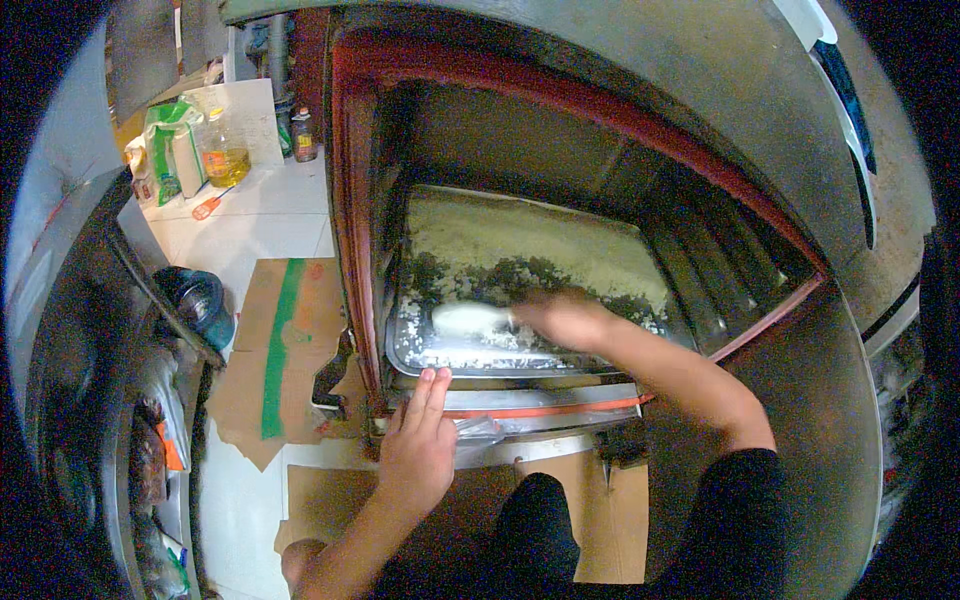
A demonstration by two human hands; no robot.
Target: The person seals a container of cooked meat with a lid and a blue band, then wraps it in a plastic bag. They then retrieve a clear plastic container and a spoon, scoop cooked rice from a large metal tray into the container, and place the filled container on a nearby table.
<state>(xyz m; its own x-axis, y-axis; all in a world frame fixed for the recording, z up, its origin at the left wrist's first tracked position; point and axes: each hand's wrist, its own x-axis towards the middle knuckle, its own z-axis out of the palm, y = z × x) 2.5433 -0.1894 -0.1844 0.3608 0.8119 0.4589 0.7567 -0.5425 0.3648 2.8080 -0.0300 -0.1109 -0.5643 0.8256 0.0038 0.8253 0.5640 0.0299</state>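
My right hand [566,321], blurred by motion, is over a large rectangular metal tray [525,367] inside a dark cabinet with a red door gasket [360,225]. It grips a white, rounded object [471,319], too blurred to identify. Pale, crumbly material [540,225] covers the far part of the tray, with patchy dark and white areas nearer me. My left hand [421,450] rests its extended fingertips at the tray's near edge, holding nothing visible. Just right of those fingers, clear plastic film [478,435] lies by an orange strip [540,411] on the cabinet's near ledge.
Cardboard sheets [247,352] lie on the white tiled floor, one beneath my legs. An oil bottle [225,154], a green and white bag [172,142], a dark bottle [303,135] and an orange fly swatter [206,208] are at upper left. A dark tub [199,304] stands left.
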